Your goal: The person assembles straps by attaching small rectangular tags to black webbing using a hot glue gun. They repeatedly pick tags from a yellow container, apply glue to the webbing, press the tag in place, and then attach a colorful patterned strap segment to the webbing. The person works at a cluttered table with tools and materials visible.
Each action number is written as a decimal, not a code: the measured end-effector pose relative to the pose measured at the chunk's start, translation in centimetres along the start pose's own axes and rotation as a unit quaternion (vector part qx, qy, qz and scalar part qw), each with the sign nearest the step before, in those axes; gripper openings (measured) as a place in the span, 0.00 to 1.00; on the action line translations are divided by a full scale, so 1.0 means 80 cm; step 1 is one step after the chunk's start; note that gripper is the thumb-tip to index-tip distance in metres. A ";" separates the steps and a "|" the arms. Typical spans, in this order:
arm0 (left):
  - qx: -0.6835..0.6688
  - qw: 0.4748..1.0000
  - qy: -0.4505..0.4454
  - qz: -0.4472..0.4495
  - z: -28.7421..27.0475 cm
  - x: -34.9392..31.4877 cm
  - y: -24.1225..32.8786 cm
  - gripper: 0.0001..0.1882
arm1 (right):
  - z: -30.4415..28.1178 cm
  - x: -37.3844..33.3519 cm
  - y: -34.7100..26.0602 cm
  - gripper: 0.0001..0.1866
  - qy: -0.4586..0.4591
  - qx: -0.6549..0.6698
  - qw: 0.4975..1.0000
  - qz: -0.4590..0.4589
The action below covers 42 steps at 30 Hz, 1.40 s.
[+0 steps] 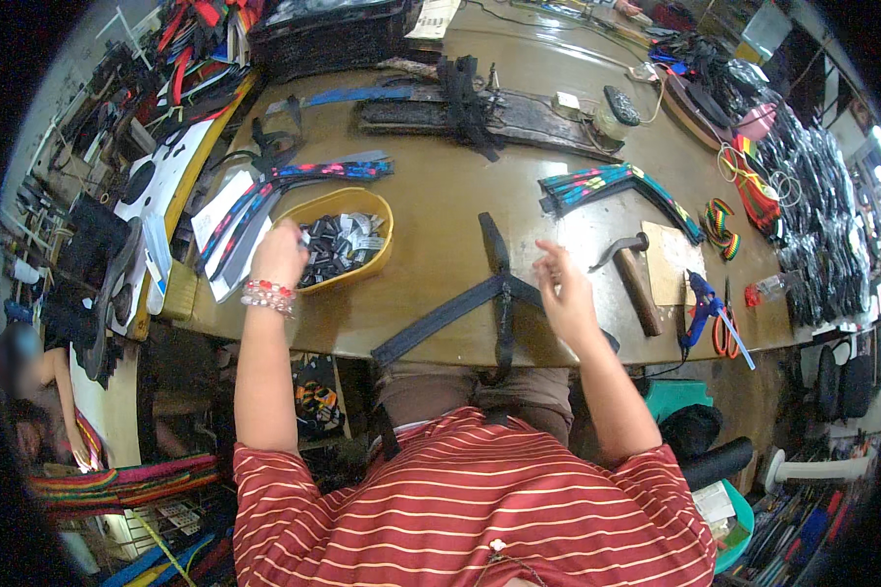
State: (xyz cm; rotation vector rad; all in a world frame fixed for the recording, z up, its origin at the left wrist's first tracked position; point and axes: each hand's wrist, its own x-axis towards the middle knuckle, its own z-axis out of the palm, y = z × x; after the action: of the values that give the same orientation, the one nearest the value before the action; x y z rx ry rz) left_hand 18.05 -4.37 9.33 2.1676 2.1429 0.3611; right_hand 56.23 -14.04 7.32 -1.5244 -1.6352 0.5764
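My left hand is at the left rim of a yellow tub, its fingertips partly hidden beside the contents. The tub is filled with small black and grey pieces that look like plastic buckles. Black webbing straps meet in a Y shape on the table in front of me, one arm reaching the near edge. Over the right arm of that strap, my right hand hovers with its fingers apart and nothing visible in them.
To the right lie a hammer, a blue glue gun and orange-handled scissors. Patterned strap bundles rest farther back, before a dark board. A black crate stands at the far left. Another person's arm shows at left.
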 end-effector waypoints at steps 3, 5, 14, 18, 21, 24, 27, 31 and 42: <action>-0.031 0.995 0.094 -0.017 -0.004 0.007 -0.009 0.08 | -0.033 0.023 -0.016 0.18 0.025 0.017 0.998 -0.053; -0.091 0.992 0.082 0.000 -0.009 0.009 -0.013 0.09 | -0.046 0.032 -0.025 0.16 0.011 0.025 0.997 -0.070; -0.281 0.950 0.133 -0.011 -0.041 -0.007 0.060 0.16 | -0.010 0.030 -0.061 0.11 -0.187 -0.006 0.976 -0.109; -0.195 0.969 0.112 0.103 -0.040 -0.004 0.072 0.20 | 0.005 0.037 -0.084 0.10 -0.148 0.093 0.965 -0.195; -0.082 0.990 0.116 0.013 -0.046 0.005 0.034 0.22 | 0.003 0.038 -0.091 0.11 -0.140 0.085 0.963 -0.214; -0.104 0.988 0.116 0.016 -0.050 0.002 -0.001 0.23 | -0.002 0.036 -0.089 0.11 -0.137 0.060 0.977 -0.149; -0.161 0.980 0.114 0.035 -0.058 -0.016 0.009 0.23 | 0.005 0.036 -0.089 0.11 -0.151 0.085 0.978 -0.113; -0.290 0.948 -0.033 0.130 -0.075 -0.047 0.093 0.23 | 0.029 0.039 -0.102 0.12 -0.123 0.128 0.976 -0.126; -0.734 0.605 -0.273 0.147 -0.009 -0.106 0.211 0.13 | -0.022 -0.018 -0.084 0.07 -0.109 0.463 0.873 0.109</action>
State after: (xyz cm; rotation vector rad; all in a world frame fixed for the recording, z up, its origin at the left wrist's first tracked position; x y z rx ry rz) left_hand 34.40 -13.26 12.67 1.1858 0.4928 0.8769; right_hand 53.56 -16.90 13.20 -0.9168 -1.0429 1.4502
